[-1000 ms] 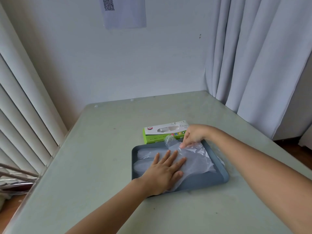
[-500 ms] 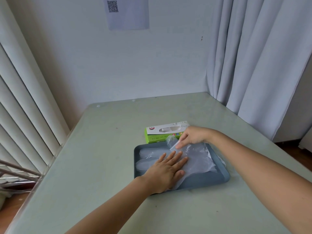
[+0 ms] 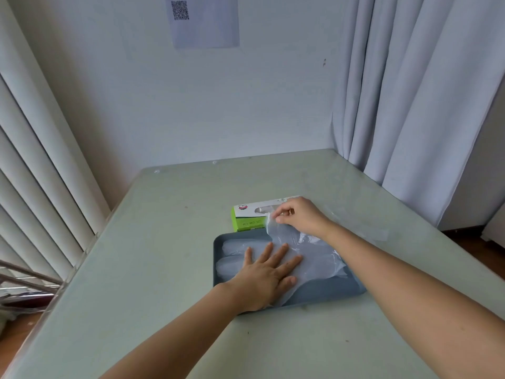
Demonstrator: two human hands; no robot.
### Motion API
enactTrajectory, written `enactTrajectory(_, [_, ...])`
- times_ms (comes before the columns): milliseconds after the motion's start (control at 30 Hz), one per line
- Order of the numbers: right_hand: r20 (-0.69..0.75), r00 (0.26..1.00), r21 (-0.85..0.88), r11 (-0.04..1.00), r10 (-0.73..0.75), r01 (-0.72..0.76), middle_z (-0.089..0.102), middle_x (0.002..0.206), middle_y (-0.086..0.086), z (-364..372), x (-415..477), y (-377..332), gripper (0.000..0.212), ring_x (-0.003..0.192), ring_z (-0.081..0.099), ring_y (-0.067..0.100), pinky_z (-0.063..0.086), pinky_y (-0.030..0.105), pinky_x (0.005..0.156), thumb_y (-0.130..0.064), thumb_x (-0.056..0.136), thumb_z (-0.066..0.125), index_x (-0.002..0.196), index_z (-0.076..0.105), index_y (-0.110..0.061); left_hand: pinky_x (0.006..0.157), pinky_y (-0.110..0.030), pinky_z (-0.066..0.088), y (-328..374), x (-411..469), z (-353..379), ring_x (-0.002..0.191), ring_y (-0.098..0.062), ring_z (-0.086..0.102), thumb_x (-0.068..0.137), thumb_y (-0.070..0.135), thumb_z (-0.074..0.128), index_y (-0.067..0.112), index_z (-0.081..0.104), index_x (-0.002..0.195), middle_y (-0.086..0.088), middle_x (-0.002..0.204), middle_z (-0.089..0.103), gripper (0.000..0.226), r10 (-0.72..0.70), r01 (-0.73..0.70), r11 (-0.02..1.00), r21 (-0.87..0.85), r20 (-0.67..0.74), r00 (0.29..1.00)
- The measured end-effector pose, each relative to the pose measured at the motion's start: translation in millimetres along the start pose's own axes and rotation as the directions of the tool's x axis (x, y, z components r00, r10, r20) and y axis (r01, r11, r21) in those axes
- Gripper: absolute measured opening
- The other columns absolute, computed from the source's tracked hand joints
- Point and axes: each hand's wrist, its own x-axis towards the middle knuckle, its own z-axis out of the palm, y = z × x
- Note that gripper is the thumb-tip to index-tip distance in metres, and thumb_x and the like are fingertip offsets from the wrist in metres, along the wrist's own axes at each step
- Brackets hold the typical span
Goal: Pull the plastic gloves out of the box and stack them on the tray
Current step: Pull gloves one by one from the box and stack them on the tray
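A grey-blue tray (image 3: 325,295) lies on the pale green table, with clear plastic gloves (image 3: 317,258) spread flat in it. My left hand (image 3: 266,277) rests flat on the gloves, fingers straight and spread. My right hand (image 3: 299,214) is at the tray's far edge and pinches a corner of the top glove, lifting it slightly. Just behind the tray stands the green and white glove box (image 3: 250,218), partly hidden by my right hand.
The table (image 3: 153,269) is bounded by a white wall at the back, vertical blinds (image 3: 35,173) on the left and grey curtains (image 3: 410,91) on the right. A paper with a QR code (image 3: 203,20) hangs on the wall.
My right hand moved slightly back toward the box, raising the pinched glove corner. My left hand stayed flat on the gloves.
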Motion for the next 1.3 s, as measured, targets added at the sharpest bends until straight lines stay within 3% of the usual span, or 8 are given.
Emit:
enactTrajectory(167, [-0.194, 0.980, -0.207, 0.978, -0.043, 0.002, 0.048, 0.088, -0.003, -3, -12, -7, 0.019, 0.077, 0.049, 0.014, 0.034, 0.023, 0.070, -0.007, 0.085, 0.065, 0.104, 0.067, -0.012, 0.110, -0.066, -0.005, -2, 6, -3, 0.147, -0.024, -0.014, 0.098, 0.057, 0.018, 0.042, -0.005, 0.149, 0.006, 0.160, -0.013, 0.058, -0.033, 0.035, 0.999, -0.041, 0.058, 0.998])
enactTrajectory(333, [0.025, 0.979, -0.396, 0.897, -0.203, 0.196, 0.062, 0.102, 0.003, -2, -74, -4, 0.025, 0.092, 0.061, 0.023, 0.047, 0.037, 0.080, 0.001, 0.088, 0.051, 0.100, 0.068, -0.013, 0.114, -0.058, -0.005, -4, 13, -10, 0.147, -0.018, -0.009, 0.094, 0.060, 0.032, 0.021, -0.001, 0.153, 0.003, 0.161, -0.002, 0.078, -0.066, 0.069, 0.996, -0.059, 0.053, 0.996])
enactTrajectory(533, [0.174, 0.978, -0.382, 0.908, -0.112, 0.172, 0.060, 0.117, -0.007, -7, -111, 16, 0.023, 0.109, 0.056, 0.010, 0.039, 0.018, 0.093, -0.015, 0.095, 0.051, 0.115, 0.063, -0.018, 0.119, -0.035, -0.001, -6, 20, -26, 0.148, -0.020, -0.002, 0.086, 0.063, 0.051, 0.009, -0.002, 0.153, -0.006, 0.161, -0.001, 0.101, -0.029, 0.031, 0.999, -0.039, 0.052, 0.998])
enactTrajectory(700, [0.234, 0.968, -0.420, 0.889, -0.088, 0.183, 0.050, 0.138, -0.008, -15, -111, 14, 0.036, 0.127, 0.043, 0.008, 0.023, 0.009, 0.100, -0.021, 0.097, 0.050, 0.133, 0.053, -0.019, 0.117, -0.039, 0.007, -7, 28, -44, 0.146, -0.030, 0.003, 0.073, 0.068, 0.064, 0.013, -0.004, 0.153, -0.003, 0.160, -0.012, 0.119, -0.061, 0.058, 0.998, 0.039, 0.098, 0.993])
enactTrajectory(900, [0.357, 0.920, -0.431, 0.902, 0.163, 0.007, 0.051, 0.134, -0.013, -40, -94, 24, 0.065, 0.134, 0.025, 0.023, 0.031, 0.031, 0.106, -0.054, 0.075, 0.070, 0.133, 0.046, -0.039, 0.111, -0.056, -0.014, -11, 35, -50, 0.143, -0.034, -0.022, 0.065, 0.073, 0.067, 0.023, -0.010, 0.152, -0.003, 0.158, -0.022, 0.126, -0.062, 0.048, 0.993, 0.110, 0.129, 0.990])
enactTrajectory(1033, [0.414, 0.886, -0.526, 0.849, 0.211, 0.043, 0.032, 0.151, -0.013, -52, -89, 16, 0.093, 0.143, 0.013, 0.019, 0.009, 0.029, 0.114, -0.055, 0.069, 0.076, 0.147, 0.032, -0.031, 0.109, -0.055, -0.019, -23, 35, -49, 0.141, -0.030, -0.028, 0.061, 0.074, 0.068, 0.025, -0.016, 0.151, 0.002, 0.157, -0.023, 0.132, -0.052, 0.040, 0.995, 0.088, 0.133, 0.990])
enactTrajectory(1133, [0.445, 0.869, -0.546, 0.834, 0.216, 0.073, 0.025, 0.156, -0.009, -57, -88, 15, 0.097, 0.147, 0.003, 0.015, -0.007, 0.031, 0.116, -0.053, 0.069, 0.077, 0.149, 0.028, -0.029, 0.109, -0.057, -0.019, -34, 29, -49, 0.139, -0.031, -0.032, 0.061, 0.075, 0.068, 0.028, -0.015, 0.151, 0.001, 0.157, -0.025, 0.131, -0.064, 0.050, 0.993, 0.108, 0.125, 0.990])
enactTrajectory(1300, [0.466, 0.850, -0.533, 0.844, 0.243, 0.051, 0.010, 0.160, -0.009, -65, -98, 30, 0.093, 0.147, -0.010, 0.012, -0.012, 0.032, 0.117, -0.057, 0.072, 0.073, 0.149, 0.025, -0.036, 0.111, -0.061, -0.015, -55, 17, -47, 0.138, -0.031, -0.033, 0.059, 0.079, 0.064, 0.036, -0.014, 0.149, 0.002, 0.157, -0.025, 0.127, -0.104, 0.091, 0.991, 0.097, 0.146, 0.984])
